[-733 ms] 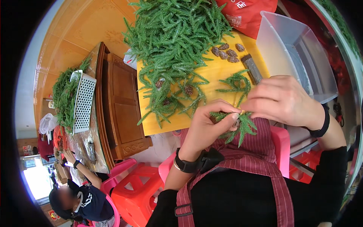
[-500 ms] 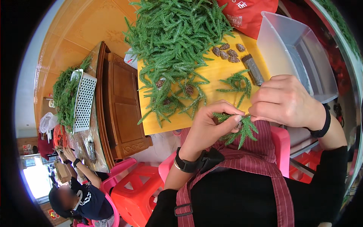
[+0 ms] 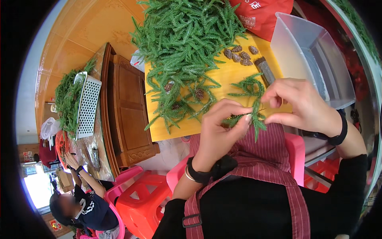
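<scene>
My left hand (image 3: 223, 129) pinches a small artificial pine sprig (image 3: 258, 121) between thumb and fingertips, over my lap by the table's near edge. Just right of the sprig, my right hand (image 3: 304, 104) has its thumb and forefinger spread apart, with the other fingers curled. A thin dark strand seems to stick out of the sprig toward it, too fine to make out well. Beyond lies another loose green sprig (image 3: 250, 85) on the yellow tabletop (image 3: 223, 81). Finished-looking sprigs with a pine cone (image 3: 199, 94) in them rest to the left.
A large heap of green sprigs (image 3: 187, 36) covers the table's far side. Several loose pine cones (image 3: 245, 62) and a grey-wrapped bundle (image 3: 266, 71) lie right of it. A clear plastic bin (image 3: 294, 51) and red bag (image 3: 264, 20) stand beyond. Another person (image 3: 95, 209) works at left.
My right hand has drawn back from the sprig and its thumb and forefinger have spread. The sprig has turned more upright in my left fingertips.
</scene>
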Demonstrator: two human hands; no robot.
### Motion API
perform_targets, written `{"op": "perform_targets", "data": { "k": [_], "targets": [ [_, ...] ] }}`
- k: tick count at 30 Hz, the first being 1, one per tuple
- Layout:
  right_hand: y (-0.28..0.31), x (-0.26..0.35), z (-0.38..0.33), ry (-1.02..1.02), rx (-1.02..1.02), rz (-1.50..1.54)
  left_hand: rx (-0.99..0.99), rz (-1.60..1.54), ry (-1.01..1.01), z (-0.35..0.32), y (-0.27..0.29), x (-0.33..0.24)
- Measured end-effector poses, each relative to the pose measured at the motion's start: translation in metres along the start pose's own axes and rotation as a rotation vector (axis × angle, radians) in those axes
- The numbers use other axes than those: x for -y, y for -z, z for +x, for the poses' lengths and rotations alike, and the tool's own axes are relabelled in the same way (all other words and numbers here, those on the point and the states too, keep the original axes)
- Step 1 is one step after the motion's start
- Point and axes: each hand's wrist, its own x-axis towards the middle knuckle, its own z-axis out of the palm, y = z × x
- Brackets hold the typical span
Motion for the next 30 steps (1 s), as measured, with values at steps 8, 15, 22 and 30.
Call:
{"op": "perform_targets", "data": {
  "k": [8, 15, 22, 30],
  "targets": [
    [0.007, -0.001, 0.0, 0.598, -0.102, -0.594, 0.173, -0.445, 0.329, 0.0, 0.002, -0.012],
    [0.006, 0.0, 0.0, 0.584, -0.092, -0.534, 0.162, -0.448, 0.346, 0.0, 0.001, -0.013],
    [0.003, 0.004, -0.001, 0.244, -0.131, -0.344, -0.014, 0.192, -0.174, 0.002, -0.005, -0.009],
    [0.01, 0.01, 0.001, -0.275, 0.125, 0.076, -0.099, 0.229, -0.262, -0.001, -0.007, -0.006]
  ]
}}
